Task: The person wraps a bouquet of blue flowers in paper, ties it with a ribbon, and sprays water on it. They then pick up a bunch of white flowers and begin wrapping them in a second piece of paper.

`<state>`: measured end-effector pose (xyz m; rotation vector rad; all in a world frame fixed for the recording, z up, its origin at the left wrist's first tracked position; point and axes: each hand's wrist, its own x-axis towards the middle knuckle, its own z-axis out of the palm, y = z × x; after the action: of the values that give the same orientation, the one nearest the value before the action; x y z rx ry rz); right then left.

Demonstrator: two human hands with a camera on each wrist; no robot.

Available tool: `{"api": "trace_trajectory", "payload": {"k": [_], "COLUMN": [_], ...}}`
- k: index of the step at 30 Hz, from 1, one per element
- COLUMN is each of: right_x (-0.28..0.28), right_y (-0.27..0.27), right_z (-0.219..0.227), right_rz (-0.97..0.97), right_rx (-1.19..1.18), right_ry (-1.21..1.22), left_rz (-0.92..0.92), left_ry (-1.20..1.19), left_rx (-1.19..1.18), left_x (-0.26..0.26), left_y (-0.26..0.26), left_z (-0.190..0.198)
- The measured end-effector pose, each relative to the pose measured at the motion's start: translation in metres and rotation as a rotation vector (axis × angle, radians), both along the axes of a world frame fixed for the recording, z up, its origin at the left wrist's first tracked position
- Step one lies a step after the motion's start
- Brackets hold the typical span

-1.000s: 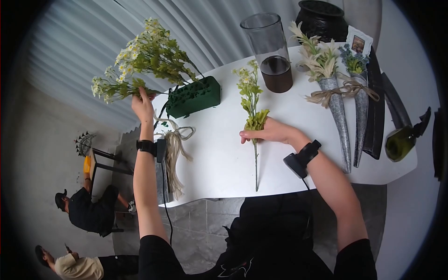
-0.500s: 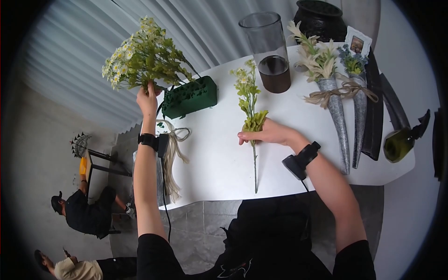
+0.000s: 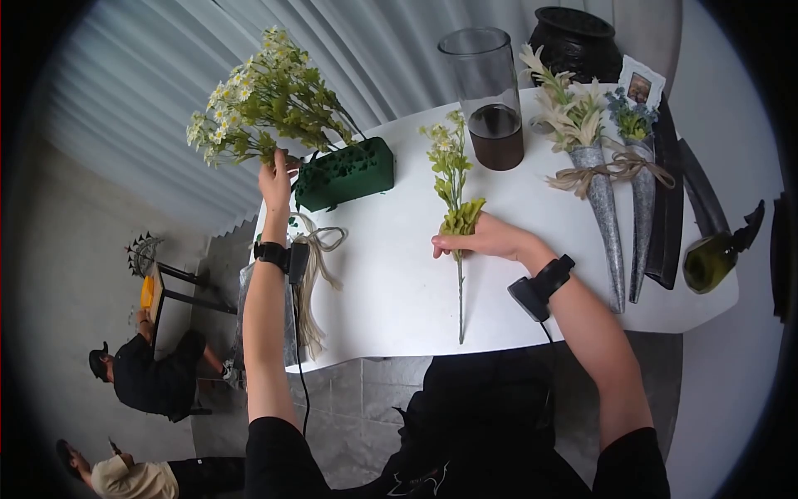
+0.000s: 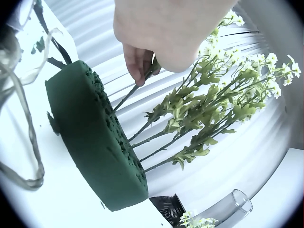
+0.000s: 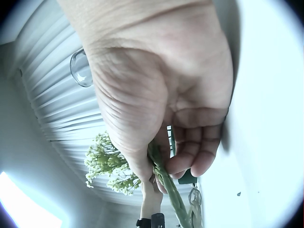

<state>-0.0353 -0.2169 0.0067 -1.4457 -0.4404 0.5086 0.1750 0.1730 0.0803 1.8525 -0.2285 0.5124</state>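
Note:
In the head view my left hand (image 3: 276, 181) grips the leafy lower part of a white daisy spray at the end of a green foam block (image 3: 357, 176). The left wrist view shows the fingers curled round its stem (image 4: 124, 100), whose lower end meets the crumbly face of the foam block (image 4: 95, 142). Several more daisy stems (image 4: 190, 123) stand in the same face, beside the held one. My right hand (image 3: 495, 237) holds another daisy spray (image 3: 449, 170) over the table, its bare stem (image 3: 460, 299) pointing toward me. In the right wrist view this green stem (image 5: 173, 194) passes between thumb and fingers.
A tall glass vase (image 3: 490, 100) with a dark lower part stands behind the right hand's spray. Two grey cones (image 3: 605, 233) of flowers tied with raffia lie at the right, near a green bottle (image 3: 709, 264). Raffia strands (image 3: 309, 291) lie beside my left forearm.
My left hand has moved right with its daisy spray, which now stands closer to the other stems in the foam. The right hand still holds its spray in about the same place.

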Motion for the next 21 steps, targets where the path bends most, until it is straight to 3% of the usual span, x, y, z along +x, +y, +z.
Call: {"api": "trace_trajectory", "payload": {"k": [6, 16, 21], "right_x": [0.0, 0.0, 0.0], "right_y": [0.0, 0.0, 0.0], "right_z": [0.0, 0.0, 0.0], "right_rz": [0.006, 0.003, 0.007], "right_rx": [0.001, -0.007, -0.005], "right_ry": [-0.012, -0.017, -0.023], "left_rz": [0.08, 0.064, 0.117], "left_ry": [-0.08, -0.085, -0.298], "left_rx": [0.025, 0.027, 0.161], "left_x": [-0.006, -0.004, -0.014], "left_y": [-0.011, 0.002, -0.01], "left_z": [-0.001, -0.002, 0.025]}}
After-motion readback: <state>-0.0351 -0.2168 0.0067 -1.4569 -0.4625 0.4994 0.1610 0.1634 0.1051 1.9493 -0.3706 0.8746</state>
